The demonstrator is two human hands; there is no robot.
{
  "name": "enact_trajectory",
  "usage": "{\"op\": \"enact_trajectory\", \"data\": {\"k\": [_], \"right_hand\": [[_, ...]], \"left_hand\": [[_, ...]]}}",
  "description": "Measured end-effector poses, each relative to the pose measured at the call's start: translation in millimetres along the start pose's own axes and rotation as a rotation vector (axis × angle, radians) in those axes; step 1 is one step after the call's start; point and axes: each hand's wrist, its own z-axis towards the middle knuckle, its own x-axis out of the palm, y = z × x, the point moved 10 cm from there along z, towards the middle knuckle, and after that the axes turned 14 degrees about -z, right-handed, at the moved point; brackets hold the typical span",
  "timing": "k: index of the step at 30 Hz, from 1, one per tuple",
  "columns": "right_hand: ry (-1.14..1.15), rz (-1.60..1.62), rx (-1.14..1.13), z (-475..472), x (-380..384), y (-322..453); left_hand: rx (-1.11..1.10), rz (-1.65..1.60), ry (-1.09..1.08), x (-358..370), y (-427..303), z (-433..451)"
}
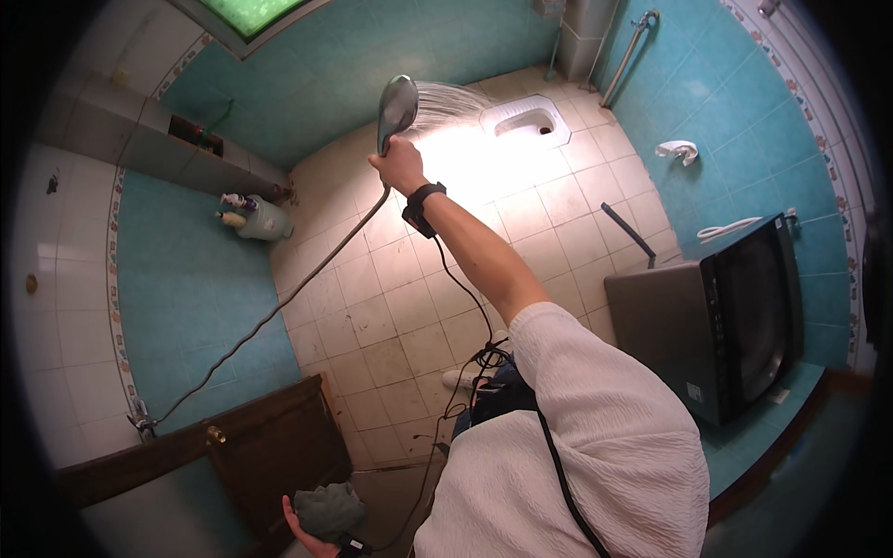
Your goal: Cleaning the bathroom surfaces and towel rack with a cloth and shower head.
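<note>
My right hand (pixel 402 166), at the end of the outstretched arm, grips the handle of a shower head (pixel 398 110). Water jets (pixel 450 104) spray from it to the right, towards a white squat toilet (pixel 528 121) set in the floor. From the handle a flexible shower hose (pixel 300 287) runs down left to a wall tap (pixel 141 420). Low at the left, my left hand (pixel 307 536) holds a crumpled grey-green cloth (pixel 331 511); part of that hand is cut off by the frame's bottom edge.
A washing machine (pixel 663 307) stands at the right, with a grey drain hose (pixel 629 230) on the tiled floor (pixel 391 307). Bottles (pixel 231 218) sit on a pale bin-like container (pixel 268 219) by the left wall. A brown door (pixel 279 446) stands lower left. Black cables (pixel 488 357) hang before me.
</note>
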Motion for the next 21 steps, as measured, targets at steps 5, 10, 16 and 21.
{"op": "enact_trajectory", "data": {"k": [5,10,16,21], "right_hand": [[0.084,-0.027,-0.019,12.2,-3.2,4.5],[0.118,-0.086,-0.079,20.1,3.7,13.4],[0.329,-0.069,-0.077,24.6,20.1,6.0],[0.315,-0.165,-0.141,27.5,19.7,4.9]], "left_hand": [[0.002,-0.007,-0.045,-9.6,2.6,3.2],[0.016,-0.017,-0.098,-10.2,3.2,-6.3],[-0.038,-0.006,-0.278,-23.4,1.1,-1.1],[-0.054,0.037,-0.412,-18.7,-4.1,-7.3]]}}
